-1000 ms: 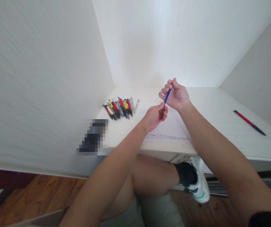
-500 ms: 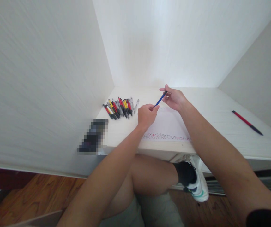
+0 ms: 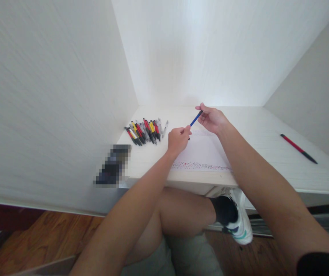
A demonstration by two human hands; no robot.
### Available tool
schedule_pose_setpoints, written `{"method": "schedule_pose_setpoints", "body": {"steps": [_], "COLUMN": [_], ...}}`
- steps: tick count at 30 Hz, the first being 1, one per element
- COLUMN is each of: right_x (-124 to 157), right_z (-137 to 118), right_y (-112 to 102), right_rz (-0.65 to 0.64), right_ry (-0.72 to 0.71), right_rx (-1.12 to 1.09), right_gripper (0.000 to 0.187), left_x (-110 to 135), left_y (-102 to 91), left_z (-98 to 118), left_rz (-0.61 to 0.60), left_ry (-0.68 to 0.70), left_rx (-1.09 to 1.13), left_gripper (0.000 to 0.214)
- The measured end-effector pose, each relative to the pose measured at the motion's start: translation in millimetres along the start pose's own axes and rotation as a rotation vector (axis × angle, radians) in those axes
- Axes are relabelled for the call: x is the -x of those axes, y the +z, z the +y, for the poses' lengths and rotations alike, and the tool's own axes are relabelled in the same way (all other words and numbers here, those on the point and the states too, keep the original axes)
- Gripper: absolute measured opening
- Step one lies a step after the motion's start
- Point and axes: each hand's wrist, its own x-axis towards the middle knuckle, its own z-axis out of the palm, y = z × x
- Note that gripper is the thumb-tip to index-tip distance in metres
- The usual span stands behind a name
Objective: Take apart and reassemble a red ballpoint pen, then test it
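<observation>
A thin blue pen (image 3: pixel 195 119) is held slantwise above a white sheet of paper (image 3: pixel 201 153) on the desk. My right hand (image 3: pixel 212 119) pinches its upper end between fingertips. My left hand (image 3: pixel 178 140) is closed round its lower end, just above the sheet's left part. Both hands hover over the middle of the desk, a little right of a heap of pens (image 3: pixel 145 131).
Several red, yellow, black and clear pens lie together at the desk's back left corner. A single red and black pen (image 3: pixel 298 148) lies far right. A blurred dark object (image 3: pixel 113 170) sits at the front left edge. White walls enclose the white desk (image 3: pixel 256 126) on three sides.
Both hands came down from a raised position toward the paper. The blue pen turned from steep to more slanted. The right hand's grip loosened from a fist to a fingertip pinch.
</observation>
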Motion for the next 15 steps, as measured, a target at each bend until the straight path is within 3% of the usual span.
{"method": "schedule_pose_setpoints", "body": {"steps": [15], "right_x": [-5.6], "right_z": [4.5], "right_y": [-2.2], "right_rz": [0.084], "right_ry": [-0.045], "right_rx": [-0.047], "right_gripper": [0.023], "left_x": [-1.9], "left_y": [0.0], "left_z": [-0.7], "left_rz": [0.008], "left_ry": [0.005], "left_rx": [0.003], "left_gripper": [0.047]}}
